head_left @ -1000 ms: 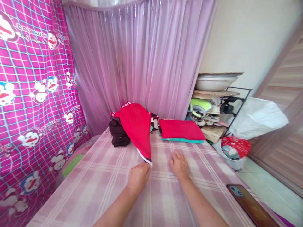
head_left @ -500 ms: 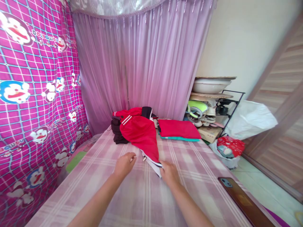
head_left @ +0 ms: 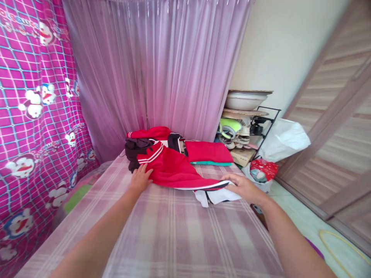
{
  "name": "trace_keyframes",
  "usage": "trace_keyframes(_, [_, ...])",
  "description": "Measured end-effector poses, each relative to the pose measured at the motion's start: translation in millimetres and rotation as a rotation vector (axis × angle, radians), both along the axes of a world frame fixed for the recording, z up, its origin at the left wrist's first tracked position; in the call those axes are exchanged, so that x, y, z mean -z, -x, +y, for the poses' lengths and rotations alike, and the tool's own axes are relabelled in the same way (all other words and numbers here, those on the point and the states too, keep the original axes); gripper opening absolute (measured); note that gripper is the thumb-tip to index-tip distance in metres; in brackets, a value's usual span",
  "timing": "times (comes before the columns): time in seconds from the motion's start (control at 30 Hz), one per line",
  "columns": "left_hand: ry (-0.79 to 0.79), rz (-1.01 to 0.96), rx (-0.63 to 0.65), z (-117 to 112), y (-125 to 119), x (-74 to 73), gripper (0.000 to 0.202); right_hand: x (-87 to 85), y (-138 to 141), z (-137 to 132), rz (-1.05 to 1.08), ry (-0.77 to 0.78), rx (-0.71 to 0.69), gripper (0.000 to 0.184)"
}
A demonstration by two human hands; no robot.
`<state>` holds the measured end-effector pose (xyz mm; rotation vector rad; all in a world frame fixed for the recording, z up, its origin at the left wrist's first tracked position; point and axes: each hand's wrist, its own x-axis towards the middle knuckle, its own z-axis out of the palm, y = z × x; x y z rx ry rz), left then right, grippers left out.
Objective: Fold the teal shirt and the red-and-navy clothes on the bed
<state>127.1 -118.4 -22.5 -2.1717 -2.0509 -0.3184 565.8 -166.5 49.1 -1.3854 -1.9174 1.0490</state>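
A red jacket [head_left: 174, 170] with white stripes and a white-and-navy edge lies stretched across the bed. My right hand [head_left: 242, 187] pinches that edge at its right end, where a white lining and a zip hang below. At the striped left end, my left hand [head_left: 140, 178] rests against the red cloth, fingers apart. Just beyond it is a dark, bunched garment [head_left: 131, 154]. Another red garment [head_left: 156, 133] with a navy part lies crumpled behind. To the right sits a folded red garment [head_left: 207, 151] on top of a folded teal one [head_left: 214, 163].
A plaid sheet [head_left: 174, 239] covers the bed. Purple curtains [head_left: 159, 77] hang behind, a pink patterned cloth [head_left: 34, 135] at left. Right of the bed stand a black rack [head_left: 268, 127] with shoes and a basin [head_left: 246, 100]. My right forearm mostly hides a phone [head_left: 257, 209].
My right hand has moved right, drawing the jacket's edge with it and spreading the cloth sideways. My left hand has come forward and left onto the striped end. The view has turned right.
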Motion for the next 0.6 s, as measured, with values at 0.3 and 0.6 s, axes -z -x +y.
trace_keyframes(0.3, [0.036, -0.263, -0.122, 22, 22, -17.9, 0.037, 0.5, -22, 14, 0.188, 0.260, 0.045, 0.055])
trace_keyframes(0.6, [-0.066, -0.426, -0.052, -16, 70, -121.0, 0.049, -34.6, -10, 10, 0.138, 0.231, -0.041, 0.057])
